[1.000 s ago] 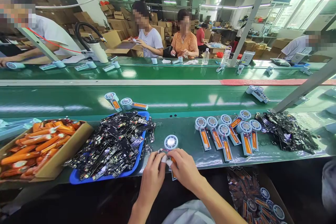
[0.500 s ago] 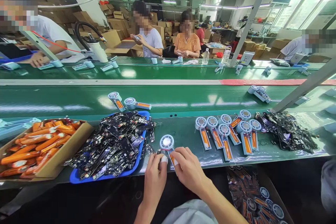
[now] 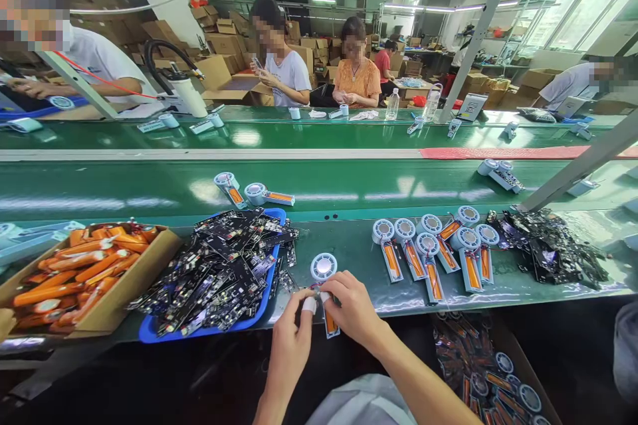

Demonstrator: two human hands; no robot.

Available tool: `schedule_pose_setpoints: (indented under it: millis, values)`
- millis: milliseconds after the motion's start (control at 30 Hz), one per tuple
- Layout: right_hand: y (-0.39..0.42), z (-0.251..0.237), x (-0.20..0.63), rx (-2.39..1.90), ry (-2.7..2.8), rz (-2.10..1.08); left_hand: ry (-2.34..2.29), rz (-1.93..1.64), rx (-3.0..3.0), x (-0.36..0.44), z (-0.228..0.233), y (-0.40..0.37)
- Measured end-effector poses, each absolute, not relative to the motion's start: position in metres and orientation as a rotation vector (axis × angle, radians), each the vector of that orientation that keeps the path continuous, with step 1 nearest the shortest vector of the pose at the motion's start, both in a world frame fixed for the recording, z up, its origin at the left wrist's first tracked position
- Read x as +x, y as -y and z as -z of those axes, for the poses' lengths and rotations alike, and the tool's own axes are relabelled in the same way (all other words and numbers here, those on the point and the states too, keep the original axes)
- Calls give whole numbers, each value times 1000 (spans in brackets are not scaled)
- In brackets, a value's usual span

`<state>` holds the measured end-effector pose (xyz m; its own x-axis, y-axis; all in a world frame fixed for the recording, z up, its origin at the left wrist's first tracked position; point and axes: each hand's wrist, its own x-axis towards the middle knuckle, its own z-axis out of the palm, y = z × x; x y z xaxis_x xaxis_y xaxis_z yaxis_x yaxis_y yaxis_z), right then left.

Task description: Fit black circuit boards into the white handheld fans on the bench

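A light blue handheld fan body [image 3: 323, 267] lies on the near bench edge, its round head away from me. An orange battery [image 3: 331, 324] sits in its handle, partly covered by my fingers. My right hand [image 3: 355, 311] reaches over the handle, thumb and forefinger pinched at the thin wires [image 3: 315, 286] just below the head. My left hand [image 3: 293, 333] is closed left of the handle, a white cover on its thumb. Its fingertips meet the right ones, and what they pinch is too small to make out.
Circuit boards fill a blue tray [image 3: 273, 279] on the left, beside a cardboard box [image 3: 112, 305] of orange batteries. Several fan bodies [image 3: 428, 246] and a board pile [image 3: 543, 246] lie right. Beyond run a green belt [image 3: 319, 186] and co-workers; a slanted post [image 3: 578, 159] stands right.
My right hand has shifted up the handle to the wires below the fan head, uncovering more of the battery. My fingertips have come closer together. The view has shifted slightly.
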<state>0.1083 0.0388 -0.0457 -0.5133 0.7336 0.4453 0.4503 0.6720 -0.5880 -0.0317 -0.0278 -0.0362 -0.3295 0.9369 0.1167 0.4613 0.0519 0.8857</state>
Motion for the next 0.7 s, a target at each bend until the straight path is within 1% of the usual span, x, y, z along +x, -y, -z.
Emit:
schedule_pose_setpoints:
  millis: [167, 300, 533, 700]
  values:
    - [-41, 41, 103, -910, 2314, -392, -1868, -1327, 1226, -32, 48, 33]
    - [-40, 37, 101, -954, 2370, -275, -1854, -1274, 1191, -30, 54, 35]
    - [-40, 31, 97, -1017, 2431, -167, -1919, -1268, 1357, -27, 46, 35]
    - [-38, 29, 95, -1032, 2479, -66, -1951, -1308, 1512, -24, 51, 36]
